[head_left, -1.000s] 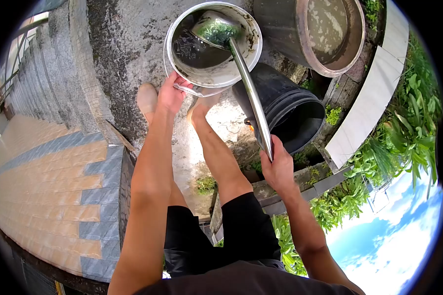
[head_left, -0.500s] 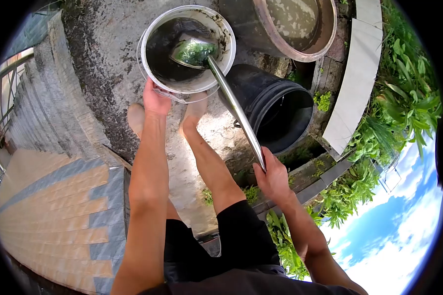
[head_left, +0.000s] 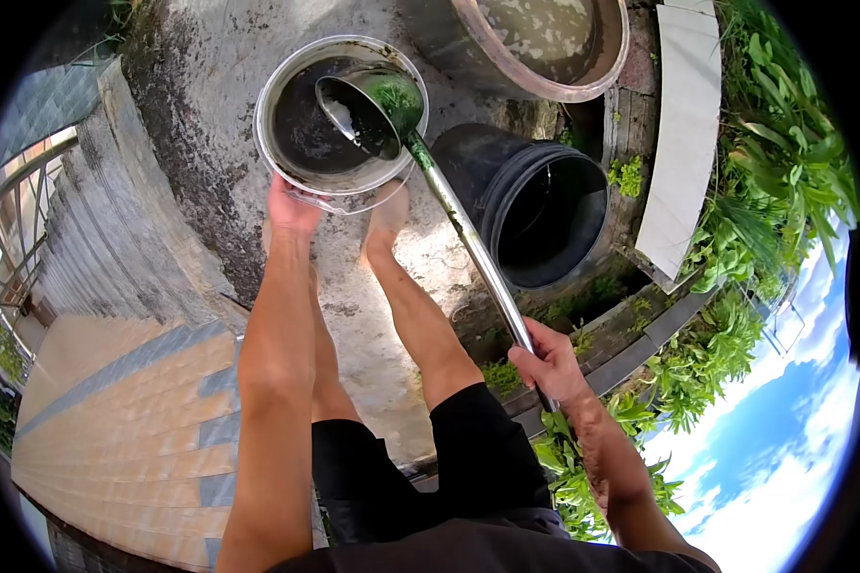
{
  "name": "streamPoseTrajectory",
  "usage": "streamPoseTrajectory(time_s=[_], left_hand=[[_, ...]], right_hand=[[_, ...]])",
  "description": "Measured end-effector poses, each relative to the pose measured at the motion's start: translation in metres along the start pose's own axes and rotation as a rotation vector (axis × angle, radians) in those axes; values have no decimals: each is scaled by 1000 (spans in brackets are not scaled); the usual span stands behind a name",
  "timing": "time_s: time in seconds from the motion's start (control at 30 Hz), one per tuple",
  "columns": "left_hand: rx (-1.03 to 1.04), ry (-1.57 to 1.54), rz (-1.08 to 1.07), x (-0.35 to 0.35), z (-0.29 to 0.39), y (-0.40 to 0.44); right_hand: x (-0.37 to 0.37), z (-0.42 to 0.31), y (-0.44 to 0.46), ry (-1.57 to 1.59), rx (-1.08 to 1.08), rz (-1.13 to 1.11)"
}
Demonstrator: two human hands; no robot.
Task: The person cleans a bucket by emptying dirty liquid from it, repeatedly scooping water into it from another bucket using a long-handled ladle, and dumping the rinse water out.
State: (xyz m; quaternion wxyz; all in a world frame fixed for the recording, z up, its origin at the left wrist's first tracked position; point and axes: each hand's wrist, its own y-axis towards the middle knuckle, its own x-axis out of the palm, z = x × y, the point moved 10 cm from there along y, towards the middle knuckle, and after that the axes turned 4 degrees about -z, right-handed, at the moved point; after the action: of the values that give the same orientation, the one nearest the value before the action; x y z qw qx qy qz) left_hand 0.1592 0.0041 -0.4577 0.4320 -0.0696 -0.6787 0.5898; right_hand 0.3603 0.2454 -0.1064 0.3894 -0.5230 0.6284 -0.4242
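My left hand [head_left: 293, 207] is closed on the near side of a white bucket [head_left: 265, 124], by its rim and wire handle; some of the fingers are hidden beneath it. Dark, murky liquid [head_left: 306, 134] fills part of the bucket. In my right hand [head_left: 550, 363] is the long metal handle of a large ladle [head_left: 468, 232], gripped near its end. The ladle's bowl is tipped on its side over the bucket's mouth, its opening toward the left. Green growth coats the back of the bowl and the top of the handle.
Right of the white bucket, a black bucket [head_left: 506, 205] lies tilted with its mouth toward me. Behind it stands a large tub [head_left: 543, 86] of cloudy water. Pale slabs [head_left: 683, 143] and green plants [head_left: 774, 191] line the right side; tiled paving [head_left: 134, 411] lies to the left.
The ladle's bowl has risen and turned from inside the bucket to lie tipped over its mouth. My right hand has shifted down and right. The bucket appears slightly lower and further left.
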Motion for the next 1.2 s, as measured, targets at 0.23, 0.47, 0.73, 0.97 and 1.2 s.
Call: streamPoseTrajectory(time_s=[0.23,0.47,0.73,0.97,1.2], left_hand=[[-20,26,82,5,0,-8],[-23,116,149,-5,15,-8],[-66,154,137,-17,16,6],[-21,216,158,2,22,-7],[-33,219,108,4,23,-3]], right_hand=[[1,14,-38,548,82,-206],[-22,38,-110,948,4,-264],[-85,48,-164,1091,-273,-52],[-116,56,-172,1073,-276,36],[-130,-53,-93,-26,-201,629]])
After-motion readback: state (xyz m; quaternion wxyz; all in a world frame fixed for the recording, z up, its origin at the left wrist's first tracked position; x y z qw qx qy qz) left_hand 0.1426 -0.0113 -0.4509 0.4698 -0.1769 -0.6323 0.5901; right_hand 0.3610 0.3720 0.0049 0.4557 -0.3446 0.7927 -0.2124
